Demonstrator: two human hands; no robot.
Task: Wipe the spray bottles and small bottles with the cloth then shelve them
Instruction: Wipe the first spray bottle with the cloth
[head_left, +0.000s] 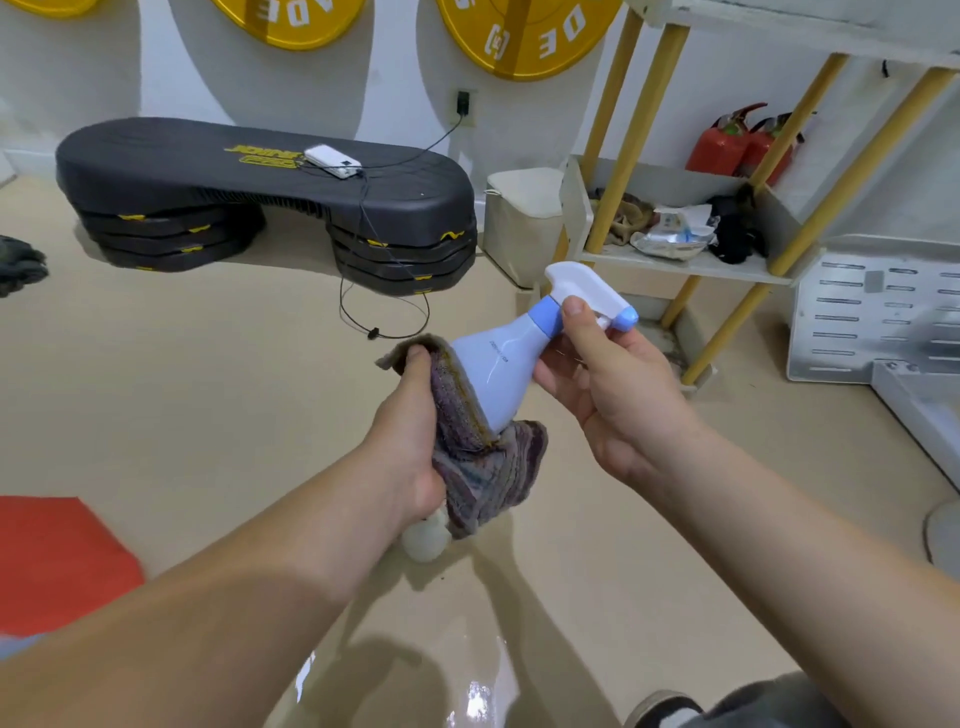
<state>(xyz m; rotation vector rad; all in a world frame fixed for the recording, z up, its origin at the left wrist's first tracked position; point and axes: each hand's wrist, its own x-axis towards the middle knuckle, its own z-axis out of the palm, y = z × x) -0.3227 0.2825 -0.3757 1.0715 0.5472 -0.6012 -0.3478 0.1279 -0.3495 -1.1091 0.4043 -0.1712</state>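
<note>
- My right hand (597, 384) grips the spray bottle (498, 364) at its blue collar, just under the white trigger head, with the thumb on top and the fingers curled beneath.
- My left hand (410, 431) is closed round the cloth (483, 467), bunching it against the bottle's base and lower side. The thumb pinches the cloth's upper edge.
- The bottle hangs in the air between my two hands, above the floor (208, 389), touching only the hands and the cloth.
- It is tilted. Its long axis runs from the base, low and left in the cloth, up and right to the trigger head, and the nozzle points right.
- I judge the wipe turns on that axis. The bare shoulder lies up and right of my cloth hand, so the cloth must slide along the body toward my right hand.
- The shelf (691, 265) stands farther off to the right, nearer my right hand, which already has the carrying grip.
- A small pale bottle (426, 540) sits on the floor directly under my left hand, partly hidden by the cloth, probably not yet wiped.
</note>
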